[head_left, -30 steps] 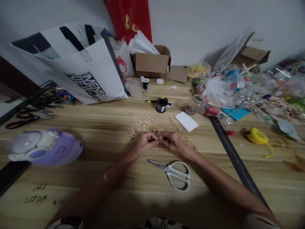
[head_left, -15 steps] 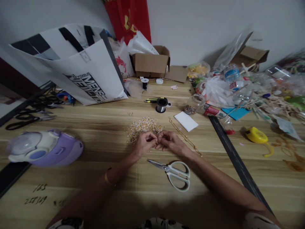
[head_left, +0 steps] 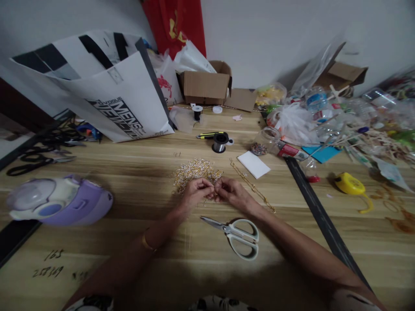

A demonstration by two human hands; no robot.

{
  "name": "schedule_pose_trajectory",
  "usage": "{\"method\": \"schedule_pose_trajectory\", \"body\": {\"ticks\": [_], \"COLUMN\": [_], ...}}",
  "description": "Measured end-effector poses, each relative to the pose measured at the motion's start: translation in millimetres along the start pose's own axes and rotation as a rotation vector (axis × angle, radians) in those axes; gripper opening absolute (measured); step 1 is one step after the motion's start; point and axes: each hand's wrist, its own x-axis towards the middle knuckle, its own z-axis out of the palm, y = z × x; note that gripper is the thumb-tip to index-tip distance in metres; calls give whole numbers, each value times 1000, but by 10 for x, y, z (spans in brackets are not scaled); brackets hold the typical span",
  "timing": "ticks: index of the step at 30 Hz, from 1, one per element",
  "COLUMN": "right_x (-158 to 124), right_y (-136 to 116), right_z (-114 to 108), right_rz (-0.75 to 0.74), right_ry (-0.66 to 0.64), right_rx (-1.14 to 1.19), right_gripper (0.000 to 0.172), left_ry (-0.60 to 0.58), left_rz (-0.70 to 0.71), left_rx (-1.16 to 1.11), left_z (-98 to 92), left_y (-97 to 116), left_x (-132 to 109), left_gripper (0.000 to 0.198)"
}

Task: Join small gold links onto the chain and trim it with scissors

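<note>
We're holding both hands over the worktop at ctr, L hand & R hand almost fingertip to fingertip, fingers curled in a pinch pose. We can't tell if they're grasping anything (whatever may be btwn the tips is too small to make out). The pile of gold & silver bits is lying just beyond our hands, approx 11 o'clock, its near edge partly hidden behind them. Gold chain is stretching diagonally nr the R hand at 2–3 o'clock, w/ a white pad sitting just past it at 2. Light-handled scissors are lying at 4–5 o'clock, blades pointing toward 10. Wire spool is standing at 12, right by a yellow-black cutter. Yellow tape measure is resting well apart, approx 3 o'clock.
</note>
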Motion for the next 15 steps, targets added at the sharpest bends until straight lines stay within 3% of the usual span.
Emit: {"method": "schedule_pose_trajectory", "body": {"ticks": [8, 15], "right_x": [-16, -22], "right_y": [-50, -64], "right_z": [-11, -15], "right_rz": [-75, -98], "right_ry": [39, 39], "right_rx": [-303, -319], "right_gripper": [15, 13], "left_ry": [-33, -55], "left_rz": [-46, -70], "left_rx": [-151, -188], "left_z": [4, 8], "left_y": [-43, -12], "left_x": [3, -30], "left_gripper": [19, 23]}}
